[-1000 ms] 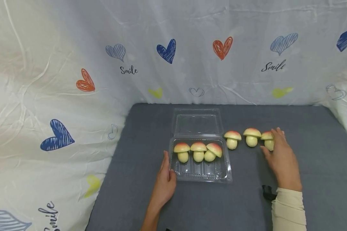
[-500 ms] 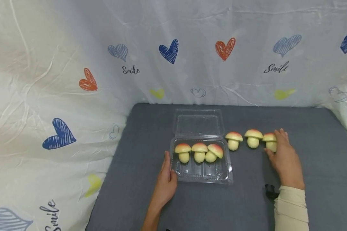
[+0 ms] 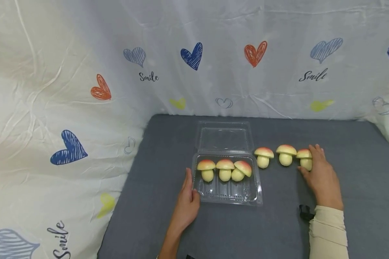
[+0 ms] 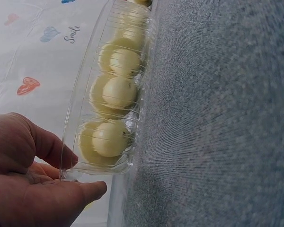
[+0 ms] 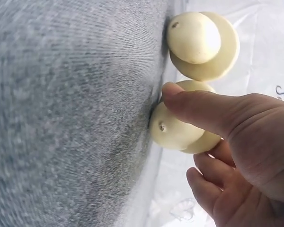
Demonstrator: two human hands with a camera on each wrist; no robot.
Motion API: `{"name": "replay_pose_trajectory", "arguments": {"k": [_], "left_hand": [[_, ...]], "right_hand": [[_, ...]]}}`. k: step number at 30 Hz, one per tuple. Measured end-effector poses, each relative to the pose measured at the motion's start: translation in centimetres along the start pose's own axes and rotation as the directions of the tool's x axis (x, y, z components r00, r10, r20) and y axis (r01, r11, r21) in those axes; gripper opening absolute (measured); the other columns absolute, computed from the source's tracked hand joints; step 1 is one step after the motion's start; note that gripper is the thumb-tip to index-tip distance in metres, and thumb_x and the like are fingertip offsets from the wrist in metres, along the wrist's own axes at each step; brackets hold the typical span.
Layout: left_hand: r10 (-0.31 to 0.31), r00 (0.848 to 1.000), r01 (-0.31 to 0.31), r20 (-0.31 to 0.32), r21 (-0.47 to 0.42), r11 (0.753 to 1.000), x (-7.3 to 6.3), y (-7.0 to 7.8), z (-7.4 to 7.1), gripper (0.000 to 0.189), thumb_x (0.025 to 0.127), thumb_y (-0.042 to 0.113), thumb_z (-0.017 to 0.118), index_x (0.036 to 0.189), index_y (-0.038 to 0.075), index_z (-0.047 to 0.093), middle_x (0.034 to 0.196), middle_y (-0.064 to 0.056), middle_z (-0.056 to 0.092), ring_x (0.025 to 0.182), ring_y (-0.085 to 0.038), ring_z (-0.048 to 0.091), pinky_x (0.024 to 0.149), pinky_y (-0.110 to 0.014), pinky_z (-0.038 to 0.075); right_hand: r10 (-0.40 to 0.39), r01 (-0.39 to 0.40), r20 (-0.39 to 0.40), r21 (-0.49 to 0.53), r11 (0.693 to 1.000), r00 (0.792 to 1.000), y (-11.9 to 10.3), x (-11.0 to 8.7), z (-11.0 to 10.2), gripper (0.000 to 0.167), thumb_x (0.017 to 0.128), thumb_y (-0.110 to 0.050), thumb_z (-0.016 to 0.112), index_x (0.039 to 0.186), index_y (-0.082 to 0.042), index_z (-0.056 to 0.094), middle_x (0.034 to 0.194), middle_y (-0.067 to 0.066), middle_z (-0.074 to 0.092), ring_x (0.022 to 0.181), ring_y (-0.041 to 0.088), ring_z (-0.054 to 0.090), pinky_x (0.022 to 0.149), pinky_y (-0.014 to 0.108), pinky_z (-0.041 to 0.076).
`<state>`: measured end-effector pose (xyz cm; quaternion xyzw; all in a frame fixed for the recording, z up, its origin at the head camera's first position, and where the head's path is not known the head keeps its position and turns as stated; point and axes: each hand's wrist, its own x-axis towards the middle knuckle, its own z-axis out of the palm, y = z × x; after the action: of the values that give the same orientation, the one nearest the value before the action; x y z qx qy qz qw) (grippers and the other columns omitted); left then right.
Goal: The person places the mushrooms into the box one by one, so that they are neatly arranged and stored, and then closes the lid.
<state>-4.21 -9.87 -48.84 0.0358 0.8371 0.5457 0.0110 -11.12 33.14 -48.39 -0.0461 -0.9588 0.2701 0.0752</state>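
Note:
My left hand (image 3: 186, 205) holds the left edge of a clear plastic clamshell box (image 3: 210, 191); in the left wrist view, thumb and fingers are on either side of its rim (image 4: 68, 165). Three toy mushrooms, cream with reddish caps, lie in a row inside, the rightmost mushroom (image 3: 241, 171) tilted. Right of the box three more stand on the cloth. My right hand (image 3: 325, 181) grips the farthest right mushroom (image 3: 304, 160). Its thumb (image 5: 194, 106) lies across that mushroom (image 5: 173, 130) in the right wrist view, fingers behind, the mushroom still at the cloth.
The box's lid (image 3: 225, 137) lies folded back behind it. Two ungripped mushrooms, one near the box (image 3: 263, 158) and a middle mushroom (image 3: 285, 155), stand between box and right hand. A patterned white curtain (image 3: 220, 64) borders the grey cloth (image 3: 240, 233).
The whole head view has shifted slightly, so everything appears a little farther right. Both hands keep their places at the box and the rightmost mushroom.

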Motion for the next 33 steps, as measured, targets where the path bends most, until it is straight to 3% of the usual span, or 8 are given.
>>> {"name": "replay_pose_trajectory", "arguments": {"k": [5,7,9,12,16,21,25,33], "left_hand": [[0.002,1.000,-0.002,0.004,-0.001,1.000,0.0,0.1,0.0,0.077,0.102,-0.008,0.044,0.169,0.004,0.010,0.177,-0.013,0.008,0.157,-0.019,0.022,0.123,-0.029,0.021],[0.005,1.000,-0.005,0.003,-0.001,1.000,0.0,0.1,0.0,0.076,0.102,-0.008,0.044,0.169,0.003,0.010,0.177,-0.013,0.009,0.159,-0.020,0.016,0.124,-0.028,0.018],[0.008,1.000,-0.008,0.003,-0.003,1.000,-0.1,0.1,0.0,0.076,0.102,-0.008,0.044,0.169,0.002,0.010,0.177,-0.013,0.009,0.157,-0.020,0.021,0.121,-0.025,0.021],[0.008,1.000,-0.008,0.001,0.000,1.000,-0.2,0.1,0.0,0.075,0.102,-0.008,0.044,0.169,0.002,0.011,0.177,-0.013,0.009,0.157,-0.020,0.022,0.119,-0.022,0.021],[0.010,1.000,-0.010,0.001,0.006,1.000,-0.2,0.0,0.0,0.075,0.103,-0.007,0.044,0.169,0.003,0.011,0.177,-0.013,0.009,0.156,-0.018,0.022,0.118,-0.021,0.022],[0.017,1.000,-0.017,-0.003,0.009,1.000,-0.1,-0.1,0.0,0.076,0.103,-0.007,0.044,0.169,0.005,0.010,0.177,-0.013,0.009,0.142,-0.024,0.037,0.105,-0.032,0.031],[0.020,1.000,-0.020,-0.001,0.011,1.000,-0.1,-0.1,0.0,0.076,0.103,-0.007,0.044,0.169,0.006,0.009,0.177,-0.014,0.009,0.137,-0.025,0.042,0.104,-0.036,0.033],[0.008,1.000,-0.007,-0.004,0.009,1.000,-0.1,0.0,0.0,0.077,0.102,-0.007,0.045,0.170,0.007,0.010,0.177,-0.011,0.009,0.147,-0.018,0.032,0.106,-0.026,0.027]], "right_hand": [[0.004,-0.004,-0.018,-0.001,1.000,1.000,0.1,0.0,0.0,0.088,0.094,-0.002,0.077,0.165,0.005,0.023,0.168,0.035,0.017,0.147,0.061,0.027,0.104,0.079,0.030],[0.009,-0.009,-0.040,-0.009,1.000,0.999,0.1,-0.1,0.0,0.087,0.093,-0.002,0.078,0.163,0.005,0.027,0.164,0.038,0.027,0.136,0.066,0.039,0.097,0.079,0.035],[0.019,-0.020,-0.061,-0.020,1.000,0.998,0.1,-0.2,0.0,0.086,0.092,-0.004,0.080,0.161,0.006,0.030,0.154,0.043,0.038,0.121,0.068,0.048,0.088,0.077,0.040],[0.054,-0.057,-0.081,-0.037,0.998,0.995,0.0,-0.5,-0.2,0.085,0.091,-0.007,0.082,0.159,0.007,0.033,0.139,0.047,0.049,0.104,0.069,0.054,0.077,0.074,0.043],[0.092,-0.098,-0.095,-0.056,0.994,0.991,-0.2,-0.8,-0.7,0.087,0.091,-0.011,0.082,0.160,0.008,0.032,0.134,0.049,0.051,0.103,0.069,0.055,0.077,0.074,0.043],[0.095,-0.102,-0.128,-0.046,0.994,0.987,-1.3,-1.2,-1.4,0.089,0.093,-0.014,0.082,0.162,0.007,0.030,0.138,0.047,0.050,0.106,0.069,0.054,0.080,0.074,0.042],[0.090,-0.097,-0.163,-0.037,0.995,0.983,-2.4,-1.8,-2.1,0.089,0.093,-0.014,0.082,0.162,0.006,0.030,0.141,0.045,0.050,0.106,0.069,0.054,0.079,0.075,0.042],[0.067,-0.075,-0.226,-0.028,0.997,0.972,-5.0,-2.8,-3.1,0.090,0.092,-0.017,0.084,0.163,0.003,0.032,0.133,0.045,0.056,0.087,0.065,0.060,0.067,0.071,0.043]]}}
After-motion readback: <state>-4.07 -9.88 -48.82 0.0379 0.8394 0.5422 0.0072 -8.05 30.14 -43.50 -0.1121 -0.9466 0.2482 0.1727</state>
